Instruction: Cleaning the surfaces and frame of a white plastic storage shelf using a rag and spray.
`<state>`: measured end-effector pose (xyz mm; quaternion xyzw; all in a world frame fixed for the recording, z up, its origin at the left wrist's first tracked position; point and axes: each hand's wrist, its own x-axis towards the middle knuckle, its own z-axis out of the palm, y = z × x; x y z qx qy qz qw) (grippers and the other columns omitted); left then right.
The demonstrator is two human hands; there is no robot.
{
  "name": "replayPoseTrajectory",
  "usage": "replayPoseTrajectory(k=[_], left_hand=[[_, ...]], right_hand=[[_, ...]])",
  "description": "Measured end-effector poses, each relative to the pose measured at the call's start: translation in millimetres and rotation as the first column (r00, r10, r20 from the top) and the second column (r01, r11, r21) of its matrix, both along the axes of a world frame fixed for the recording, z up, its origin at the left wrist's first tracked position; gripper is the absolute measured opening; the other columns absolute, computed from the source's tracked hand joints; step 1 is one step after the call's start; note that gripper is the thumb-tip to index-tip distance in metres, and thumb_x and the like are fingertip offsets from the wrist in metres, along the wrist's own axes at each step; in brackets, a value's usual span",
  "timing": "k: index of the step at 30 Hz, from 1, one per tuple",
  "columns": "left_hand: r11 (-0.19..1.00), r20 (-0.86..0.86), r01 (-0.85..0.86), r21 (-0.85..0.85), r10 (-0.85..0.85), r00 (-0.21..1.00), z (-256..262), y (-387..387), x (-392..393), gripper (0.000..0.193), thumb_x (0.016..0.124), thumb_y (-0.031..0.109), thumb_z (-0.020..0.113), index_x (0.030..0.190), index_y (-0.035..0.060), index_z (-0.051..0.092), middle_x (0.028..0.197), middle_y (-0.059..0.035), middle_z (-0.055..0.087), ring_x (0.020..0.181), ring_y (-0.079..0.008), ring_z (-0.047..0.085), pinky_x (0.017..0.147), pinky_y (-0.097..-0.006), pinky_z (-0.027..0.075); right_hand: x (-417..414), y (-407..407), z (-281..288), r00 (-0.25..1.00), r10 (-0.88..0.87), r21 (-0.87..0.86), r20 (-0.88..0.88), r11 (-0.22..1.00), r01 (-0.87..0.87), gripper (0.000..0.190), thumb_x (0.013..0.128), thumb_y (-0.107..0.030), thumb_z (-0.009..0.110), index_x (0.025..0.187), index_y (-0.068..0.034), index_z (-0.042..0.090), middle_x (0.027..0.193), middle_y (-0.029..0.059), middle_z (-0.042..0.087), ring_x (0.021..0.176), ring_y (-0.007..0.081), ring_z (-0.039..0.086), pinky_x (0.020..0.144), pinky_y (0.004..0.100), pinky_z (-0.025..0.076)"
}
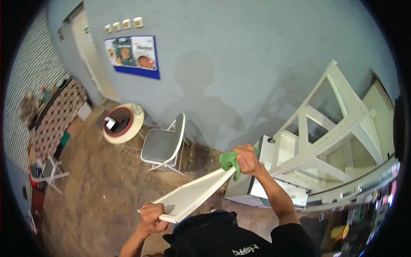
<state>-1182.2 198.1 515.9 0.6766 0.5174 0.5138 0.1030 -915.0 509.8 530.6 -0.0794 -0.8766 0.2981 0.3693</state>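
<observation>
Stretched between my hands is a white metal shelf panel [196,191] with a raised lip along its edges, tilted up towards the right. My left hand [152,217] grips its lower left corner. A green cloth [229,162] is bunched in my right hand [248,159], pressed over the panel's upper right end. Part of that end is hidden under the cloth and fingers. On my right, a white rack frame [321,141] with open shelf bays stands on a white-topped cabinet [282,192].
A grey folding chair [159,146] stands by the wall, beside a round table [138,123] holding a red-rimmed tray [127,112]. Another folding chair [48,172] and a patterned counter [59,112] are at far left. Menu posters [133,54] hang on the blue-grey wall [224,38].
</observation>
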Motion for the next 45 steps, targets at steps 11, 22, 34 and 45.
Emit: replayPoseTrajectory(k=[11,22,34,45], left_hand=[[0.984,0.328,-0.126,-0.125,0.161,0.931,-73.6,14.7,-168.9,0.064,0.092,0.057,0.072,0.105,-0.0051,0.067,0.100,-0.0091,0.069,0.090,-0.0190,0.065,0.080,-0.0338,0.050],[0.980,0.776,-0.135,0.145,-0.029,0.630,-4.1,93.7,-147.2,0.068,0.104,0.051,0.057,0.143,-0.0033,0.045,0.135,-0.0145,0.057,0.123,-0.0252,0.056,0.105,-0.0421,0.045],[0.988,0.938,-0.070,0.140,-0.110,0.330,53.4,155.4,-96.7,0.068,0.108,0.054,0.044,0.154,0.0042,0.037,0.146,-0.0110,0.050,0.130,-0.0251,0.053,0.106,-0.0409,0.047],[0.994,0.963,-0.004,0.112,-0.108,0.246,55.4,191.2,-72.6,0.070,0.108,0.058,0.042,0.153,0.0051,0.039,0.148,-0.0089,0.049,0.132,-0.0230,0.050,0.109,-0.0385,0.042]], right_hand=[[-78.3,-41.1,53.4,0.630,-0.724,-0.924,-0.280,0.382,0.028,0.055,0.108,-0.055,0.046,0.085,-0.007,0.062,0.083,-0.0018,0.059,0.076,0.0120,0.052,0.071,0.0284,0.044],[-68.2,-57.2,-26.9,0.597,-0.779,-0.773,-0.194,0.496,0.395,0.068,0.109,-0.060,0.035,0.070,-0.006,0.049,0.065,-0.0032,0.044,0.065,0.0127,0.043,0.061,0.0326,0.038],[44.3,-61.4,-137.5,0.261,-0.957,-0.978,-0.124,0.163,0.133,0.048,0.103,-0.053,0.056,0.106,-0.007,0.068,0.096,0.0028,0.065,0.090,0.0170,0.062,0.081,0.0315,0.050],[21.7,-83.9,-76.4,-0.069,-0.968,-0.930,-0.242,0.251,-0.267,0.052,0.102,-0.060,0.055,0.117,-0.011,0.067,0.104,0.0031,0.065,0.097,0.0184,0.063,0.087,0.0346,0.052]])
